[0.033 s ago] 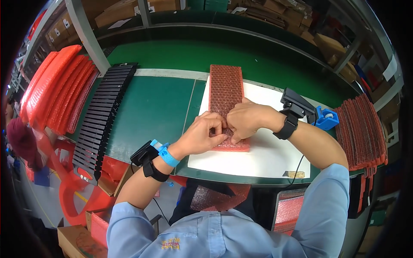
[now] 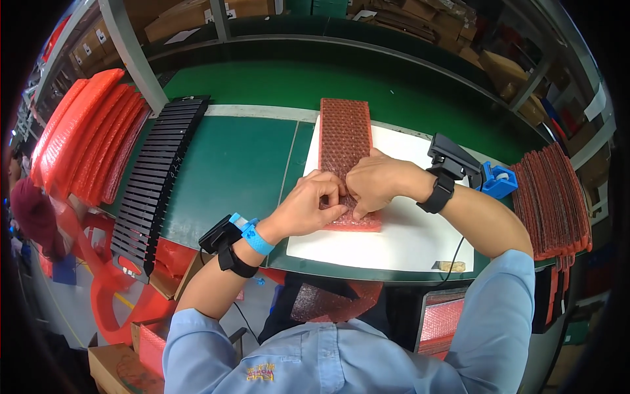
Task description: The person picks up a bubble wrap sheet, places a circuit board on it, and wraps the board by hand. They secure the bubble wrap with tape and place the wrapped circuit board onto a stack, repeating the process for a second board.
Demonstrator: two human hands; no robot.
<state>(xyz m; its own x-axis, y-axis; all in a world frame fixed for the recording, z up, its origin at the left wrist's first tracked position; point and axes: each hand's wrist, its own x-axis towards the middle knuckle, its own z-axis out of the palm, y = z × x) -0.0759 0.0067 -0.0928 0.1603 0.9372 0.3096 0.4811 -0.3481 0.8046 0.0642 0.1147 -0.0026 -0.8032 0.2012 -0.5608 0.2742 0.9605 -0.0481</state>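
A long, flat package in red bubble wrap (image 2: 344, 134) lies lengthwise in front of me on a white sheet (image 2: 407, 246). Both hands are on its near half, close together. My left hand (image 2: 307, 205) is closed, thumb and forefinger pinching at the wrap's surface. Against it, my right hand (image 2: 379, 180) has its fingers curled and its thumb pressed down on the wrap. Whether a strip of tape is between the fingers cannot be made out. A blue tape dispenser (image 2: 500, 182) stands to the right, beyond my right wrist.
Left of me lie a black slatted rack (image 2: 159, 184) and a pile of red bubble-wrap bags (image 2: 82, 148). A stack of wrapped flat pieces (image 2: 551, 200) stands at the right. A small tan block (image 2: 451, 266) rests on the sheet's near corner. Another person's maroon cap (image 2: 34, 205) shows far left.
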